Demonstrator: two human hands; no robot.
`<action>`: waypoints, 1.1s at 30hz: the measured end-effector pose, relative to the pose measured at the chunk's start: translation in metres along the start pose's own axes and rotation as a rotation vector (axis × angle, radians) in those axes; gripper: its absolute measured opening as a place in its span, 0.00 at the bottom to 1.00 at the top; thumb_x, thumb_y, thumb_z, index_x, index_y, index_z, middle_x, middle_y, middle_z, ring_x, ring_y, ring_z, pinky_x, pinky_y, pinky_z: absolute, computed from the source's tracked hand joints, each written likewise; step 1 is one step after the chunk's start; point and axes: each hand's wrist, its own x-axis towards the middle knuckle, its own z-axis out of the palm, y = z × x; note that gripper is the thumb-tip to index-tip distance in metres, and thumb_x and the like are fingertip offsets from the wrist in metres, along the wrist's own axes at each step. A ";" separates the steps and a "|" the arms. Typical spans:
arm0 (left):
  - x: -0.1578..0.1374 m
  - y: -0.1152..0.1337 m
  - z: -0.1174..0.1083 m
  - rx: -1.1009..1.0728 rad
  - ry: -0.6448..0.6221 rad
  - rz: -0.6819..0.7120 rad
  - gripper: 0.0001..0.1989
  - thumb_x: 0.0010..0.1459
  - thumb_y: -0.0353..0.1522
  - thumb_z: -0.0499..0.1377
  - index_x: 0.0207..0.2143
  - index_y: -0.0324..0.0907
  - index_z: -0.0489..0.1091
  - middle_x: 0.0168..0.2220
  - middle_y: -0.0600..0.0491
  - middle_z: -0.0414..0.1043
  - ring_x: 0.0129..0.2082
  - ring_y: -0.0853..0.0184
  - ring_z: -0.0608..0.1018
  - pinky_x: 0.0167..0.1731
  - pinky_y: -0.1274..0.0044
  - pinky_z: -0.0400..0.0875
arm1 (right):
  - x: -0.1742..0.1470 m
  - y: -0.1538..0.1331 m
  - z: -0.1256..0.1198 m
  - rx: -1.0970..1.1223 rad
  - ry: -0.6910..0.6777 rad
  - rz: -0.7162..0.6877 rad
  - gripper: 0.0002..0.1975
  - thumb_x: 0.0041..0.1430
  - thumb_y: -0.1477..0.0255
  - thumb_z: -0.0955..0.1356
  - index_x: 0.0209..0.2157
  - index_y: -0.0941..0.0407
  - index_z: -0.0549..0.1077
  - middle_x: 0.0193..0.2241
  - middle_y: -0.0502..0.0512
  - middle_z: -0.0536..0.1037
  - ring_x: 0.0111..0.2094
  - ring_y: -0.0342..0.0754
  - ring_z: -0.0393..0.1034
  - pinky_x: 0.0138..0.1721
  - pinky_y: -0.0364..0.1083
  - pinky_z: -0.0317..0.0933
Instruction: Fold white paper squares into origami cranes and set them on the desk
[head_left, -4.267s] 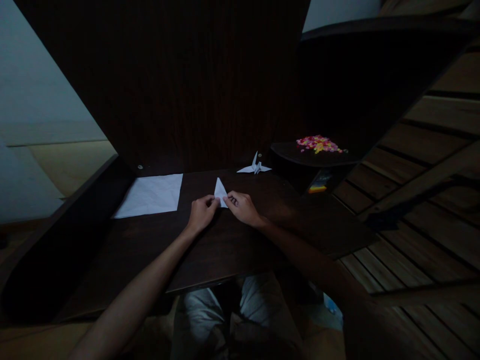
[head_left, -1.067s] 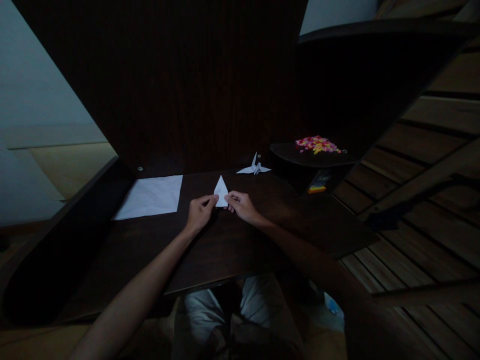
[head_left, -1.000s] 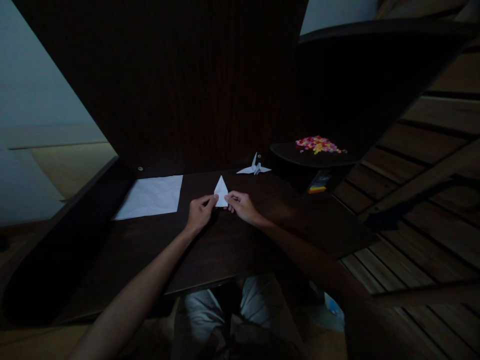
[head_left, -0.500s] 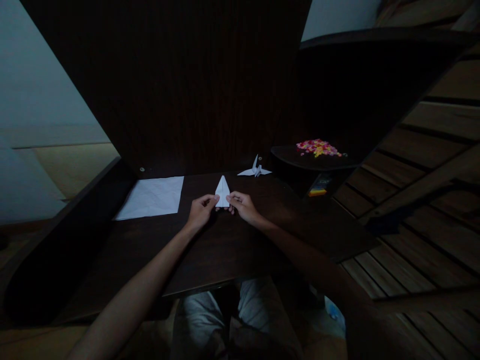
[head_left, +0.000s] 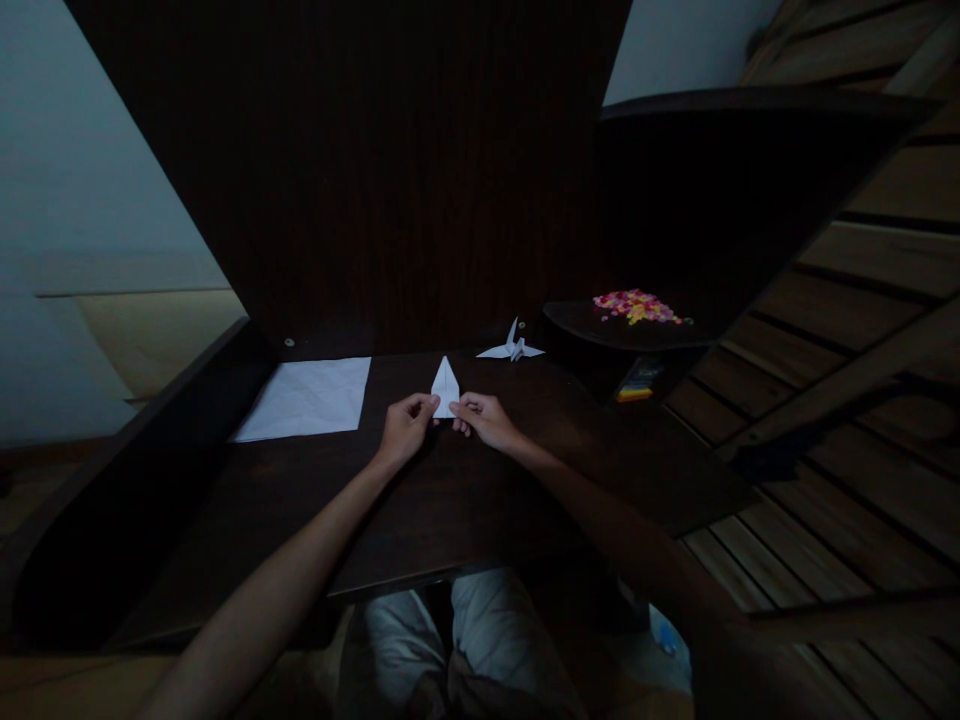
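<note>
Between my two hands is a small piece of folded white paper (head_left: 445, 388), its pointed end away from me and a crease running down its middle. My left hand (head_left: 407, 420) pinches the lower left edge, thumb on top. At the lower right edge, my right hand (head_left: 484, 418) grips with its thumb on the front and fingers curled underneath. Behind and to the right, a folded white paper crane (head_left: 513, 347) stands on the dark desk (head_left: 442, 510). A flat white sheet of paper (head_left: 307, 398) lies to the left of my hands.
A pile of small pink, red and yellow pieces (head_left: 637, 306) sits on a low dark shelf (head_left: 570, 318) at the right. Under it is a yellow-edged object (head_left: 634, 394). A tall dark panel (head_left: 420, 180) closes off the back, and a raised side board (head_left: 150, 470) borders the left.
The view has tilted slightly, so everything sits a little lower. My right thumb has slid slightly inward across the folded paper; both hands keep hold of it.
</note>
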 end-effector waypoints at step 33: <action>0.001 -0.008 -0.004 0.085 0.025 0.188 0.05 0.48 0.33 0.62 0.28 0.43 0.78 0.40 0.48 0.74 0.39 0.63 0.76 0.37 0.72 0.71 | 0.006 0.012 -0.009 0.139 0.180 -0.096 0.15 0.48 0.66 0.69 0.39 0.55 0.76 0.34 0.53 0.77 0.33 0.46 0.71 0.37 0.46 0.66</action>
